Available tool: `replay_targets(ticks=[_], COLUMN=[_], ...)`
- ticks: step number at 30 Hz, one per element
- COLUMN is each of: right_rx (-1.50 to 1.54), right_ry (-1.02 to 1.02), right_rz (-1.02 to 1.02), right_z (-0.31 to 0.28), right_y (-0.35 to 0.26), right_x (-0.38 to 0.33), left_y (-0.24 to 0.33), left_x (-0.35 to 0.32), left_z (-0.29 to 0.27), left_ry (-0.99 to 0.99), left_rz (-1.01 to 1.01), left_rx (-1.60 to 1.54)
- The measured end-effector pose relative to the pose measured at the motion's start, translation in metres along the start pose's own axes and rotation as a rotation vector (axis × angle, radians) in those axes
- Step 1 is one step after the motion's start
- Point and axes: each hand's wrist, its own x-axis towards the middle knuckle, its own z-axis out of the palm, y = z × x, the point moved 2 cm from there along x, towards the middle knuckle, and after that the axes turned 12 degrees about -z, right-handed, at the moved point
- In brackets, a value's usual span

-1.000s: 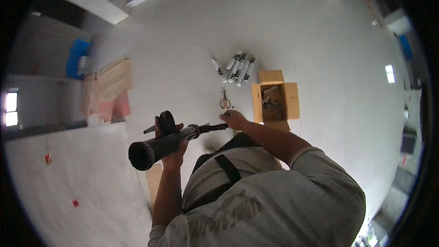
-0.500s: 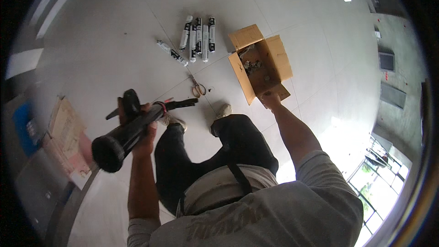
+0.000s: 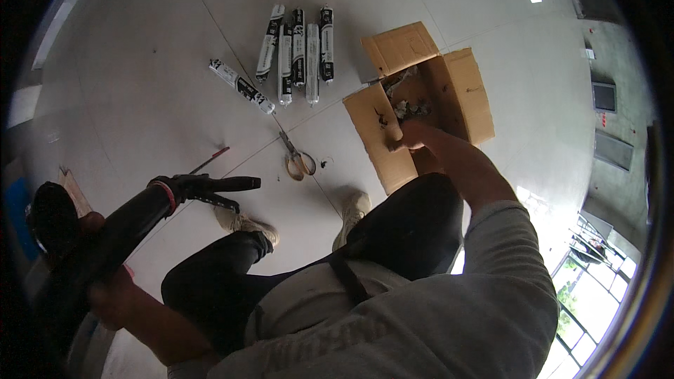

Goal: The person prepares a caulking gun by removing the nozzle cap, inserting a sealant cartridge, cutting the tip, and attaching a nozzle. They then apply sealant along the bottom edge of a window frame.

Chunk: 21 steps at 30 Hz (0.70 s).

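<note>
In the head view the left hand [image 3: 116, 295], lower left of the frame, is wrapped around the black caulking gun [image 3: 140, 214], while the right hand [image 3: 411, 133] reaches into the open cardboard box [image 3: 456, 98] right of centre; whether its grip is closed on anything I cannot tell. The reach probably goes best with the gun kept level and clear of the legs, the hand feeling past the crumpled scraps [image 3: 407, 102] inside, since the sealant tubes [image 3: 295, 49] and scissors [image 3: 298, 158] lie apart on the floor [image 3: 140, 63] in the upper middle.

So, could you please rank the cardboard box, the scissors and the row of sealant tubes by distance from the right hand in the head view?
1. Cardboard box: the right hand touches its flap.
2. Scissors: on the floor, left of the hand.
3. Sealant tubes: farther up and left.
</note>
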Motion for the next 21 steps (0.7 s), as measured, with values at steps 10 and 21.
replay_targets(ticks=[10,21], right_rx=[0.122,0.011], right_ry=[0.056,0.860], right_rz=[0.155,-0.632], right_z=[-0.068,-0.120], right_y=[0.005,-0.199], right_x=[-0.030,0.015], left_y=[-0.001,-0.032], left_x=[-0.009,-0.043], left_z=[-0.044,-0.051], left_ry=[0.193,0.315], left_rz=[0.680,0.806], left_rx=[1.833,1.836])
